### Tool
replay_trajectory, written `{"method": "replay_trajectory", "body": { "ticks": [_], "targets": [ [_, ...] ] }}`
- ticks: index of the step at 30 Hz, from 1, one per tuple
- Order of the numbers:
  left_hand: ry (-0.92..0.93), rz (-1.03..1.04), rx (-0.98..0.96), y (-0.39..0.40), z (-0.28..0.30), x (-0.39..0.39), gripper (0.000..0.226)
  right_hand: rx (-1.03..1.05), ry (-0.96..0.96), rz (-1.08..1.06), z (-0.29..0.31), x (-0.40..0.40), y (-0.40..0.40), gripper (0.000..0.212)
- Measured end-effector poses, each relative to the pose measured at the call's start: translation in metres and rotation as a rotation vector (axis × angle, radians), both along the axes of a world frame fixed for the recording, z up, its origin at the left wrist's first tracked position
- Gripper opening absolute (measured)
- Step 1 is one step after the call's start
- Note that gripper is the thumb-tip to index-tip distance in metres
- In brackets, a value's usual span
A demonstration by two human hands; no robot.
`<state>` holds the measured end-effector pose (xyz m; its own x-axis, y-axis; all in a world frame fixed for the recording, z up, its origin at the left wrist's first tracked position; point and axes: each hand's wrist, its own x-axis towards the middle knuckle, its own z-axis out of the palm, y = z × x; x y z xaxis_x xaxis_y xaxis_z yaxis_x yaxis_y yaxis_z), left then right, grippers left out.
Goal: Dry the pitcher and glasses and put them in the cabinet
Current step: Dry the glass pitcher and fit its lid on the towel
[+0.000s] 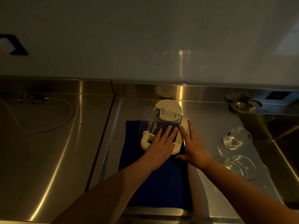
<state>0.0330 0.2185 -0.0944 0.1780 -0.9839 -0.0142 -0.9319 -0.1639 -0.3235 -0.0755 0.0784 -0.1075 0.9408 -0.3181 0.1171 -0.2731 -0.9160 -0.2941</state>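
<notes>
1. The clear plastic pitcher with a cream lid and cream handle (pixel 161 125) lies on its side on the dark blue cloth (pixel 155 183), which is spread flat on the stainless-steel counter (pixel 100 143). Its long axis runs near to far: the lid end points at the person, the round cream base at the back wall.
2. The left hand (pixel 159 143) lies on top of the pitcher with straight, spread fingers, pressing down on the clear wall near the lid; nothing is curled round it.
3. The right hand (pixel 193 146) lies flat against the pitcher's right flank, along the handle, fingers straight and together, thumb toward the cloth's edge.
4. Both hands touch the pitcher, so neither is nearer. Judging from this, the next move is likely a roll across the cloth, left or right, square to the long axis, or folding the near cloth up over it.
5. Two clear drinking glasses (pixel 236 138) lie on the counter to the right, well apart from the pitcher, not yet handled. No cabinet is in view.
</notes>
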Motion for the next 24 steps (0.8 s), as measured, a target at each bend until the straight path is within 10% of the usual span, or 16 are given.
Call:
{"method": "replay_trajectory", "body": {
  "ticks": [24],
  "targets": [
    [0.477,0.044,-0.173,-0.023,0.052,-0.007,0.039,-0.203,0.084,0.11,0.069,0.001,-0.042,0.119]
  ]
}}
